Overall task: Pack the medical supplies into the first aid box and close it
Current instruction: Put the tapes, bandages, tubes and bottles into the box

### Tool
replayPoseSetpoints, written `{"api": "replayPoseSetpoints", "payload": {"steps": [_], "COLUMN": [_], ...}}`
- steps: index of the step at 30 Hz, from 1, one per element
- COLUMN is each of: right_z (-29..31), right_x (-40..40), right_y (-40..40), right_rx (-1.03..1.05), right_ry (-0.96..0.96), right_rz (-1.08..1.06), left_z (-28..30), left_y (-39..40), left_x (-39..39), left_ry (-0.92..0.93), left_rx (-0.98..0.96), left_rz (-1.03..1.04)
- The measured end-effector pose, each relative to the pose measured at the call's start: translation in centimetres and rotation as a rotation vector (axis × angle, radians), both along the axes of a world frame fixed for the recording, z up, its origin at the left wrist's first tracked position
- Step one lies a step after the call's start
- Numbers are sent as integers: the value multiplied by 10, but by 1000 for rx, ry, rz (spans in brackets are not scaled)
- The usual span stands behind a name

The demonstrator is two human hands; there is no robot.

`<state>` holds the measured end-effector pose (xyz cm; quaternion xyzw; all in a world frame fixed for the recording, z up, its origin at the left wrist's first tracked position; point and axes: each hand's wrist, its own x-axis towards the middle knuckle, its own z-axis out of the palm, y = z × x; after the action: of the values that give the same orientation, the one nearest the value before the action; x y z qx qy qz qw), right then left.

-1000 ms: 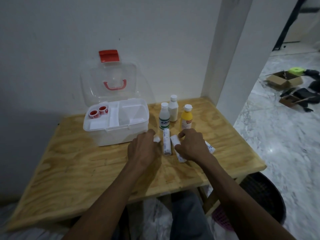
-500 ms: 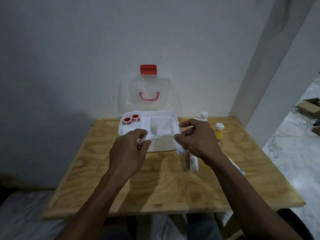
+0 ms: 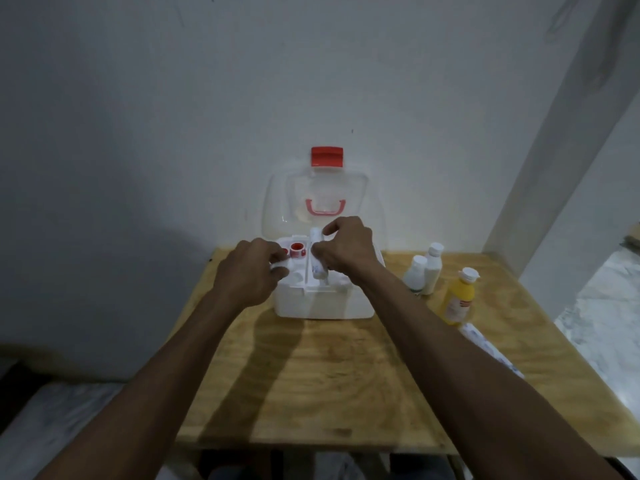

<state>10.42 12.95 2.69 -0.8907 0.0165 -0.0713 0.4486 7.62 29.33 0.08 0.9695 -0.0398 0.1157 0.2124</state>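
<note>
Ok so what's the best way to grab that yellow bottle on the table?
Take the yellow bottle around its body, below the white cap, coming from its right or front. It stands upright, and the two white bottles crowd its left, so that side is tight.

The near half of the pale plywood counter (image 3: 329,382) lies bare. The white plastic first aid box (image 3: 323,303) sits against the wall, its clear lid (image 3: 325,199) upright behind. Right, two white bottles (image 3: 424,273) and a yellow bottle (image 3: 457,301) crowd that side.
</note>
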Motion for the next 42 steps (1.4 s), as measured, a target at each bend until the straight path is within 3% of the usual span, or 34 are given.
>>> {"api": "replayPoseSetpoints", "payload": {"steps": [12,21,24,31,38,42], "right_z": [-27,-24,-21,-13,-27,-54], "right_x": [18,14,8,-34,-76,-84], "right_y": [10,0,-8,-66,-146,-190], "right_rx": [-265,-267,-252,-208,-300,-385], "right_ry": [-13,-61,-81,-118,-80,0], "right_rz": [73,105,115,81,-33,-140], "left_z": [-6,-10,-7,-5,-25,-50], "left_y": [-7,-4,-7,-41,-119,-161], "left_x": [15,13,5,-28,-48,-51], "left_ry": [45,30,-53,-256,-142,-40], "left_rx": [-17,-20,-45,-186,-199,-154], "left_rz": [-41,-10,-22,-107,-253,-235]}}
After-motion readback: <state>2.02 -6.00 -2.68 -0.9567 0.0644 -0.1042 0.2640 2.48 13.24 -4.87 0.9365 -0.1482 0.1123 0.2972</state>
